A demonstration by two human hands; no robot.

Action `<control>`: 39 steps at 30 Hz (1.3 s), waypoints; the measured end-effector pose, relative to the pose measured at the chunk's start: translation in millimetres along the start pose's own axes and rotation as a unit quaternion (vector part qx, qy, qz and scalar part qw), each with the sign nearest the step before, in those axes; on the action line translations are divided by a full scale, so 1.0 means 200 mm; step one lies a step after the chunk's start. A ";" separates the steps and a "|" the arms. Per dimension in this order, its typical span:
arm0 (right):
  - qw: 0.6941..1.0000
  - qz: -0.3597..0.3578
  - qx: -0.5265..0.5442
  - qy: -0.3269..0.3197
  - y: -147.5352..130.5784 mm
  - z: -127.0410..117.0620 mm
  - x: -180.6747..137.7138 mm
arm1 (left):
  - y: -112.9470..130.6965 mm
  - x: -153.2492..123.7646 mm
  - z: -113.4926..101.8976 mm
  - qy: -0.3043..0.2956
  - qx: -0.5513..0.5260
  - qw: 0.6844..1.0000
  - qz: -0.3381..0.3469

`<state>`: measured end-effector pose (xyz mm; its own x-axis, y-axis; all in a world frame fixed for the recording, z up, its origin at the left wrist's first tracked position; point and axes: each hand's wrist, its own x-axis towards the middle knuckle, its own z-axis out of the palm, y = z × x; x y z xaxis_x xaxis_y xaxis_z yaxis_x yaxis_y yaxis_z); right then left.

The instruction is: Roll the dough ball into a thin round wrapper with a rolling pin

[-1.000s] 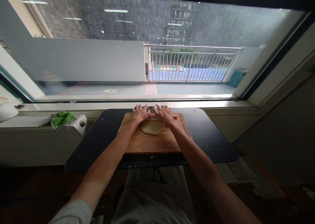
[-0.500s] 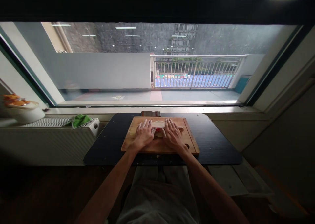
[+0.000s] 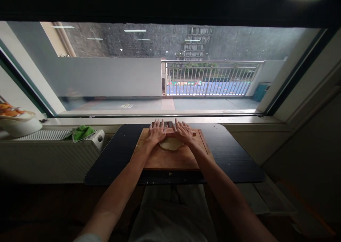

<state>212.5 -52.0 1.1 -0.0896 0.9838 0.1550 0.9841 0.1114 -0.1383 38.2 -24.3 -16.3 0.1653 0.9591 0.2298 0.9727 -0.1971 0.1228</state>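
A flat round of pale dough (image 3: 171, 144) lies on a wooden cutting board (image 3: 170, 158) on a dark table (image 3: 226, 153). My left hand (image 3: 157, 131) and my right hand (image 3: 182, 131) lie side by side at the board's far edge, fingers stretched flat. They press on a wooden rolling pin (image 3: 194, 133), of which only the right end shows past my right hand. The dough's far edge runs under my palms.
A small dark object (image 3: 162, 123) sits just beyond the board by the window sill. At the left, a radiator (image 3: 48, 135) carries a green cloth (image 3: 81, 132) and a white bowl (image 3: 17, 125). A large window fills the wall ahead.
My hands have pushed the rolling pin away from me, from the board's near half over the dough to its far edge. The dough now shows behind my palms.
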 end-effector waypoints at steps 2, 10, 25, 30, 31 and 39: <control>1.000 0.004 0.004 -0.014 0.00 -0.02 0.06 | 0.00 0.05 -0.01 -0.021 0.000 1.000 -0.002; 1.000 -0.018 -0.005 -0.003 0.00 0.01 -0.03 | 0.00 -0.03 -0.05 -0.074 0.009 0.996 0.052; 0.986 -0.156 0.005 0.065 0.05 0.08 -0.49 | -0.05 -0.51 -0.02 -0.008 0.028 0.991 0.131; 0.991 -0.118 -0.026 0.056 0.06 0.09 -0.31 | -0.02 -0.30 -0.02 -0.047 0.010 0.994 0.098; 0.991 -0.113 -0.032 0.060 0.06 0.09 -0.26 | -0.01 -0.25 -0.03 -0.058 0.009 0.994 0.096; 0.994 -0.075 -0.072 0.023 0.08 0.04 0.02 | 0.06 -0.02 -0.11 -0.101 0.022 0.992 0.068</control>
<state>226.3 -45.4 -9.3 -0.2334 0.9497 0.2086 0.9722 0.2321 0.0310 45.1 -34.2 4.8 0.3215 0.9459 0.0429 0.9442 -0.3237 0.0614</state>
